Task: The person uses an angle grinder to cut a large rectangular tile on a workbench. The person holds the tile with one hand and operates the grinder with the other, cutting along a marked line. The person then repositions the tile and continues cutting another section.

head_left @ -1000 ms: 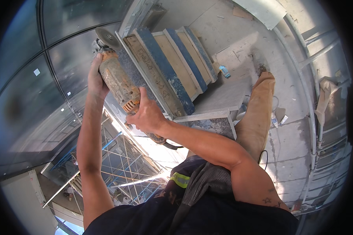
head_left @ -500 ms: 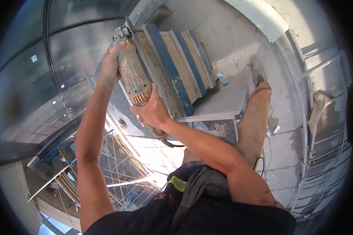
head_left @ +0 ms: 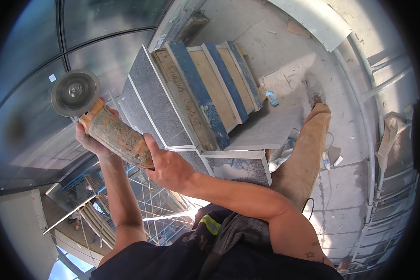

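Observation:
An angle grinder with a worn orange body (head_left: 119, 135) is raised to the left of a dark grey slab (head_left: 161, 107). Its round cutting disc (head_left: 74, 93) faces up, clear of the slab; whether it spins I cannot tell. My left hand (head_left: 95, 141) is closed round the front of the body, just behind the disc. Around the rear end my right hand (head_left: 171, 167) is wrapped, its thumb on top. Right of the slab's pale edge stands a wooden step unit with blue-painted boards (head_left: 196, 86). A second slab piece (head_left: 235, 167) lies at its near end.
Dark glass panels (head_left: 107, 56) rise at the left. Below them a scaffold (head_left: 154, 196) shows through an opening. Metal railings (head_left: 366, 121) run along the right. A blue item (head_left: 271, 98) and small bottle (head_left: 326, 161) lie on the dusty floor (head_left: 284, 56).
Both hands have swung the grinder left and toward me, away from the slab's edge. Its disc has turned from edge-on to face up.

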`<action>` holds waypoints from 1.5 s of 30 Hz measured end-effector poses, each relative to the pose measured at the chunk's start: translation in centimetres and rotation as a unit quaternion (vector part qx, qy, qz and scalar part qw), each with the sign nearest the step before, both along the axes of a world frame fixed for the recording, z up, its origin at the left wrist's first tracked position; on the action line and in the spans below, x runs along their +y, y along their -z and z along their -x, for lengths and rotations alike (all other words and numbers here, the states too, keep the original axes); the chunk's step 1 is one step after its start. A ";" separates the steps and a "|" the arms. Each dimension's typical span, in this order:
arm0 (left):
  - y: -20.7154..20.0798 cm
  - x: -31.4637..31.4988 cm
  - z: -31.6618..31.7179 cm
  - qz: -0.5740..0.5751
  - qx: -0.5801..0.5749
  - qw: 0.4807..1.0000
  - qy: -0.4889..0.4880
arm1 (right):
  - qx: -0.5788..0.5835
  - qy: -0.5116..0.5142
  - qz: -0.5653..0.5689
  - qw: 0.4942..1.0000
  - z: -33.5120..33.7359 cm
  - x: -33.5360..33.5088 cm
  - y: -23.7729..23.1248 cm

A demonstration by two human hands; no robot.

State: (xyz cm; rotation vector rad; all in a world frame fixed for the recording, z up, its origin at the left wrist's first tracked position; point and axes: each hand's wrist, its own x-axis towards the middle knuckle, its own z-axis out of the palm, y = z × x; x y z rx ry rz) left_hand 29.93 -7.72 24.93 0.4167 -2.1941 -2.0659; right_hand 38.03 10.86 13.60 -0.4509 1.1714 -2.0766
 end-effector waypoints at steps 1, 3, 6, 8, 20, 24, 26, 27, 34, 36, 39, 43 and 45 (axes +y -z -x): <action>0.7 0.6 -0.5 0.003 -0.003 0.999 -0.040 | -0.022 -0.012 0.007 1.000 -0.1 0.1 0.3; 1.7 -0.4 -0.5 0.023 -0.089 0.994 -0.056 | -0.076 -0.008 0.014 0.997 -0.6 -0.1 0.8; 5.1 -2.0 0.9 0.040 -0.176 0.979 -0.094 | -0.137 0.053 -0.005 0.989 -1.1 -1.2 2.1; 7.0 -2.7 2.1 0.055 -0.225 0.969 -0.089 | -0.117 0.104 -0.042 0.987 -1.0 -2.1 3.0; 10.2 -2.9 5.5 0.099 -0.272 0.956 -0.054 | -0.276 0.020 -0.034 0.960 1.5 -4.8 4.1; 10.3 -3.2 5.7 0.112 -0.270 0.955 -0.053 | -0.296 0.016 -0.006 0.955 1.7 -4.9 4.1; 10.4 -3.9 5.6 0.109 -0.274 0.954 -0.052 | -0.297 0.008 -0.009 0.955 2.0 -4.8 3.9; 10.5 -4.3 5.5 0.108 -0.276 0.954 -0.051 | -0.298 0.004 -0.010 0.955 2.0 -4.8 3.9; 10.4 -4.4 5.2 0.123 -0.281 0.950 -0.057 | -0.289 0.003 -0.007 0.957 1.4 -5.7 4.4; 10.3 -4.3 5.2 0.109 -0.278 0.953 -0.042 | -0.293 0.001 -0.006 0.956 1.5 -5.7 4.3; 10.4 -4.4 5.1 0.096 -0.271 0.957 -0.050 | -0.287 0.009 -0.003 0.958 1.4 -5.8 4.3; 10.5 -4.6 5.2 0.090 -0.271 0.957 -0.040 | -0.293 0.013 0.003 0.956 1.7 -5.8 4.4; 10.7 -4.7 5.3 0.087 -0.267 0.959 -0.048 | -0.301 0.012 0.012 0.953 1.7 -6.1 4.7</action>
